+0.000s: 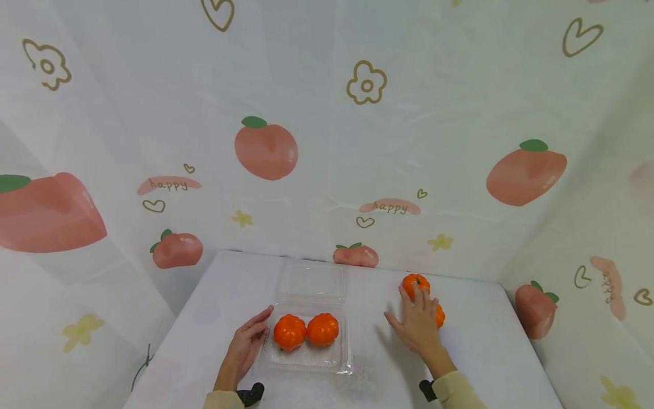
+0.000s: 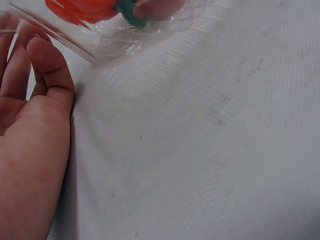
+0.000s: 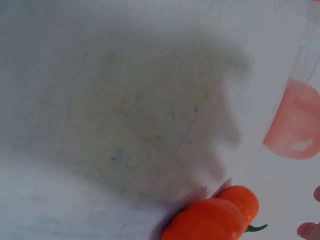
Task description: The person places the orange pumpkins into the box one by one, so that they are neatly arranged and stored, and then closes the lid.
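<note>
An opened clear plastic clamshell box lies on the table with two small orange toy pumpkins side by side in its base. At the box's left side is my left hand, its fingers loosely bent along the wall. In the left wrist view, the fingertips are right at the clear edge. My right hand reaches over two more pumpkins, fingers spread. The farther pumpkin shows past its fingertips; the nearer one is partly hidden behind the hand. Both pumpkins appear low in the right wrist view.
The box's lid lies folded back toward the rear of the white-covered table. Printed white cloth hangs closely behind and at both sides. A dark cord hangs by the table's left edge.
</note>
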A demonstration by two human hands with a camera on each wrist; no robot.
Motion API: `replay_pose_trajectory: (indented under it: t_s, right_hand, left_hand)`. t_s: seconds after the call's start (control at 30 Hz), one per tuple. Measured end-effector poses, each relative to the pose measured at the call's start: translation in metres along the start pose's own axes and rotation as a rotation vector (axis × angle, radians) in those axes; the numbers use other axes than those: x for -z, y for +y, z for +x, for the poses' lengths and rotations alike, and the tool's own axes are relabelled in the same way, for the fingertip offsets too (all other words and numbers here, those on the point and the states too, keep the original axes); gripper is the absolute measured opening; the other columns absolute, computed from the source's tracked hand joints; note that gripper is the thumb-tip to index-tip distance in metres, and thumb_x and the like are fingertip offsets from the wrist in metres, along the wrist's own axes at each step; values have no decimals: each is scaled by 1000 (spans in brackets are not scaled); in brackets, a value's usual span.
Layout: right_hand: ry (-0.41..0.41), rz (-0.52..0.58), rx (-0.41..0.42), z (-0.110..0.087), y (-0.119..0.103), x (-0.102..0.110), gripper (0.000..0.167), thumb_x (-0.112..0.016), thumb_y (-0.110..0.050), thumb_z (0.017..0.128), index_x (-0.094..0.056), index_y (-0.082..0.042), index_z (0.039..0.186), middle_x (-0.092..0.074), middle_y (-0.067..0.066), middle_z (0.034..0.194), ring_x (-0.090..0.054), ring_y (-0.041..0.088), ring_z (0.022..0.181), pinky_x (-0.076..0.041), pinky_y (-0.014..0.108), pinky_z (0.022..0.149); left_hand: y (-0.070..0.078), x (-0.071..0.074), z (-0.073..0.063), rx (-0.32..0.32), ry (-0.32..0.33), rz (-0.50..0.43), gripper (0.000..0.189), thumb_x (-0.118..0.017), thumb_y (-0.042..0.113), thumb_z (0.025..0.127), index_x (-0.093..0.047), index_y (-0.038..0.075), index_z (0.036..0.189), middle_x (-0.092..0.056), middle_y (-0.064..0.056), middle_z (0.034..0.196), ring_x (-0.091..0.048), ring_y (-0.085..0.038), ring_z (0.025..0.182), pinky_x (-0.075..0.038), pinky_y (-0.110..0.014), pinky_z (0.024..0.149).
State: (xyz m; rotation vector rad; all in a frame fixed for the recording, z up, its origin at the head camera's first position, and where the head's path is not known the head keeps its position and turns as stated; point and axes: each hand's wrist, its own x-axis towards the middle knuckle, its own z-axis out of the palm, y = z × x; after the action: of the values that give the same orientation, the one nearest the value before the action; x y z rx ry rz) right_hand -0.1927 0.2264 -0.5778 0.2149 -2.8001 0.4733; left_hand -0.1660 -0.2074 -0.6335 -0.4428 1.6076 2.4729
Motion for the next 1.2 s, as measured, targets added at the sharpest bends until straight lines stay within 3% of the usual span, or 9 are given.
replay_pose_trajectory:
  t_s: [0.17,0.43,0.57,0.8,0.93,1.2]
  right_hand:
    - [-5,13,-37,-1,11,4,78,-70,-47,89,-45,-2,148,-29,33,155,-20,58,145,-11,81,112]
    - [-104,23,-161,-1,23,16,85,-66,-50,93,-34,-1,154,-16,32,163,-12,58,149,-6,81,114]
    - [-111,50,-198,-2,33,17,89,-67,-49,92,-29,1,155,-14,34,163,-9,58,149,-4,80,115]
    - [-143,102,-273,-5,50,13,96,-67,-48,92,-21,3,158,-10,36,161,-8,59,148,-11,77,117]
    - [-180,147,-318,-8,55,11,98,-66,-48,94,-15,3,159,-6,35,162,-6,57,149,-18,74,118]
    - [-161,201,-369,-14,61,5,99,-73,-41,91,-16,3,158,-8,36,160,-14,57,144,-27,73,115]
  left_hand:
    - [-1,0,0,-16,0,6,44,-61,5,98,-61,9,142,-69,15,133,-61,9,113,-51,-13,94]
    - [-3,-1,1,-34,19,5,37,-65,5,95,-71,16,130,-68,13,135,-61,8,115,-50,-15,91]
    - [-2,-1,1,-36,17,16,41,-65,6,95,-67,14,135,-69,13,134,-61,10,115,-49,-14,93]
    - [-1,-2,0,-24,14,33,51,-64,8,96,-55,3,146,-70,19,128,-60,10,115,-49,-14,92]
    - [0,-2,0,-15,18,28,51,-64,8,96,-55,4,146,-71,19,127,-60,9,115,-49,-14,92]
    - [-2,-1,0,-21,13,33,49,-65,9,96,-58,6,144,-70,19,127,-60,9,114,-50,-14,92]
